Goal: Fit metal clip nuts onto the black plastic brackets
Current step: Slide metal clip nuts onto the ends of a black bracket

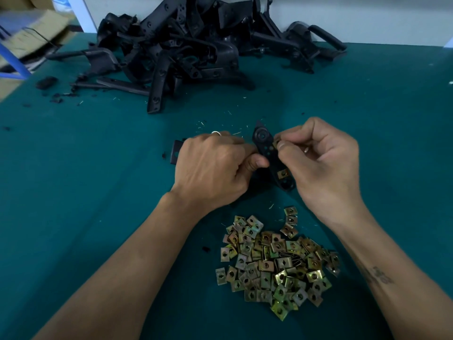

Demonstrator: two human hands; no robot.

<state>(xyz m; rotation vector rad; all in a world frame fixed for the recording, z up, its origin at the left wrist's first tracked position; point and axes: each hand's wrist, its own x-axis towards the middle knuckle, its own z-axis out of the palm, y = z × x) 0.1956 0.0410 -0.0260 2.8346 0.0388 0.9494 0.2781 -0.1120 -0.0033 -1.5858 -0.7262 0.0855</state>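
My left hand [215,165] grips a black plastic bracket [266,149] in the middle of the green table, thumb against its left edge. One end of the bracket sticks out past my left knuckles. My right hand [323,163] pinches a metal clip nut [276,143] between thumb and forefinger at the bracket's right edge. Another clip nut [283,173] sits fitted on the bracket's lower end. A heap of several loose yellowish clip nuts [277,263] lies in front of me, between my forearms.
A big pile of black plastic brackets [186,45] fills the far middle of the green table [73,168]. Black crumbs and thin shavings lie scattered around it. Cardboard and a blue frame [17,62] stand beyond the table's far left edge.
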